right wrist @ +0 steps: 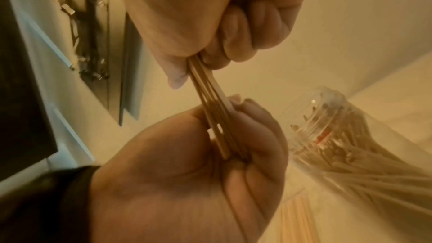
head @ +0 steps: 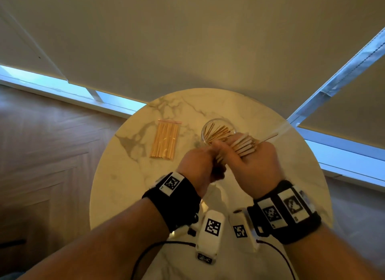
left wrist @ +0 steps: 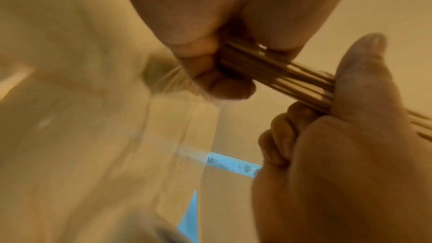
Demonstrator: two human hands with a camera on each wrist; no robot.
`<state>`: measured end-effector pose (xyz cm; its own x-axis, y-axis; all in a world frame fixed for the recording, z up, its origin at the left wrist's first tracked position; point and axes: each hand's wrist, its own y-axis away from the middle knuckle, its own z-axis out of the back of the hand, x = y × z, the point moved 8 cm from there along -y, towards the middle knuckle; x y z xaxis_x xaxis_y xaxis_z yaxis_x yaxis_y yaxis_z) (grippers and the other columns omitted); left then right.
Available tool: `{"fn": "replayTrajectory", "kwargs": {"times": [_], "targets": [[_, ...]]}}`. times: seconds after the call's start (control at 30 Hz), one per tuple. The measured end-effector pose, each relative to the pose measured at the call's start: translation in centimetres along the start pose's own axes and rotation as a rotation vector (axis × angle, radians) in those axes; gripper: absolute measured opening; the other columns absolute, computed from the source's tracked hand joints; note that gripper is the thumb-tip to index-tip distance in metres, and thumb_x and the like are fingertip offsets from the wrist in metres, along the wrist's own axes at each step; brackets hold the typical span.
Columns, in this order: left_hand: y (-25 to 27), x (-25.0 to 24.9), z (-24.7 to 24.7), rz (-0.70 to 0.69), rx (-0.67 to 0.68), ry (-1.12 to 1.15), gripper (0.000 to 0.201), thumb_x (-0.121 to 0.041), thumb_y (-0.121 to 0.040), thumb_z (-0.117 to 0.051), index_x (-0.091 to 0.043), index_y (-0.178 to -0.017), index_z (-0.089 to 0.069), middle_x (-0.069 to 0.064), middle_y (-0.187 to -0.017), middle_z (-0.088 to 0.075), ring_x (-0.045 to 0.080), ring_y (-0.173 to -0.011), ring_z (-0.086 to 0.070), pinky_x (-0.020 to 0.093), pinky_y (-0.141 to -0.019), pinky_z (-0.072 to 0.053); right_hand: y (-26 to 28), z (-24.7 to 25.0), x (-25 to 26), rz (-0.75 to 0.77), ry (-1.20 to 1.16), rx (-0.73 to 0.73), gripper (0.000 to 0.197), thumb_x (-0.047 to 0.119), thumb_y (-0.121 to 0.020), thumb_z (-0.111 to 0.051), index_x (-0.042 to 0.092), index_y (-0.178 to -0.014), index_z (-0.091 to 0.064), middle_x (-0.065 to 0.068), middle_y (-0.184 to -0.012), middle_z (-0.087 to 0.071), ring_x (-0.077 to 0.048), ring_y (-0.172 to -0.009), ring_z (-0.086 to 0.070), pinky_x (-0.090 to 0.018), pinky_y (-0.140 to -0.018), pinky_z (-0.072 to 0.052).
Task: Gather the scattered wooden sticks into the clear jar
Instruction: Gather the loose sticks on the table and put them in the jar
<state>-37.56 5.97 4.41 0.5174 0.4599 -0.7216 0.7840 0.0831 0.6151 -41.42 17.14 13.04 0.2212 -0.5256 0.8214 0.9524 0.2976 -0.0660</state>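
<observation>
A bundle of flat wooden sticks (head: 244,147) is held above the table, just in front of the clear jar (head: 208,129). My left hand (head: 206,158) grips the near end of the bundle and my right hand (head: 256,160) grips its far end. The left wrist view has my left hand (left wrist: 205,66) curled round the sticks (left wrist: 280,75), with the right hand (left wrist: 350,117) holding them further along. From the right wrist, the right hand (right wrist: 233,34) and left hand (right wrist: 187,173) pinch the sticks (right wrist: 210,103) between them. The jar (right wrist: 339,127) stands beside them with several sticks inside.
A clear resealable bag of sticks (head: 165,142) lies left of the jar on the round marble table (head: 125,186). Two white marker-tagged devices (head: 210,234) (head: 241,229) with black cables lie at the near edge. Wooden floor and low windows surround the table.
</observation>
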Motion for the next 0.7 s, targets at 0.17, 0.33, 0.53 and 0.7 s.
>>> {"fn": "replayTrajectory", "kwargs": {"times": [0.17,0.33,0.53,0.7], "targets": [[-2.4,-5.6,3.0,-0.477,-0.229,-0.64,0.006,-0.034,-0.088,-0.063,-0.031,-0.092,-0.067,-0.007,-0.097,-0.07,0.014,-0.088,-0.065,0.033,-0.077,-0.056,-4.1,2.6,-2.0,-0.068,0.073,-0.218,0.04,0.056,-0.092,-0.062,0.023,-0.071,-0.065,0.013,-0.06,-0.063,0.016,-0.057,-0.059,-0.002,-0.053,-0.039],[-4.2,-5.8,1.5,-0.581,-0.064,-1.104,0.1,-0.045,-0.072,-0.085,-0.016,-0.153,-0.034,0.0,-0.154,-0.044,0.016,-0.139,-0.042,0.033,-0.115,-0.036,-7.6,-1.3,-5.3,-0.145,0.264,-0.118,0.064,0.081,-0.081,-0.055,0.02,-0.068,-0.068,0.004,-0.062,-0.068,-0.015,-0.063,-0.069,-0.035,-0.06,-0.058],[-6.7,-3.3,2.7,-0.463,-0.024,-1.053,0.1,-0.046,-0.076,-0.082,-0.027,-0.158,-0.027,0.0,-0.15,-0.052,0.018,-0.134,-0.052,0.028,-0.104,-0.043,-7.9,-4.2,-5.5,0.022,0.577,-0.025,0.056,0.084,-0.077,-0.054,0.032,-0.093,-0.066,0.009,-0.091,-0.066,-0.018,-0.09,-0.062,-0.041,-0.085,-0.044],[-7.0,-2.9,3.5,-0.502,-0.021,-1.038,0.094,-0.045,-0.079,-0.08,-0.031,-0.156,-0.029,-0.002,-0.151,-0.051,0.015,-0.135,-0.05,0.027,-0.107,-0.041,-6.4,-1.4,-4.2,0.089,0.251,-0.149,0.099,0.078,-0.062,-0.078,0.029,-0.141,-0.044,0.005,-0.128,-0.052,-0.015,-0.121,-0.047,-0.033,-0.098,-0.044]]}}
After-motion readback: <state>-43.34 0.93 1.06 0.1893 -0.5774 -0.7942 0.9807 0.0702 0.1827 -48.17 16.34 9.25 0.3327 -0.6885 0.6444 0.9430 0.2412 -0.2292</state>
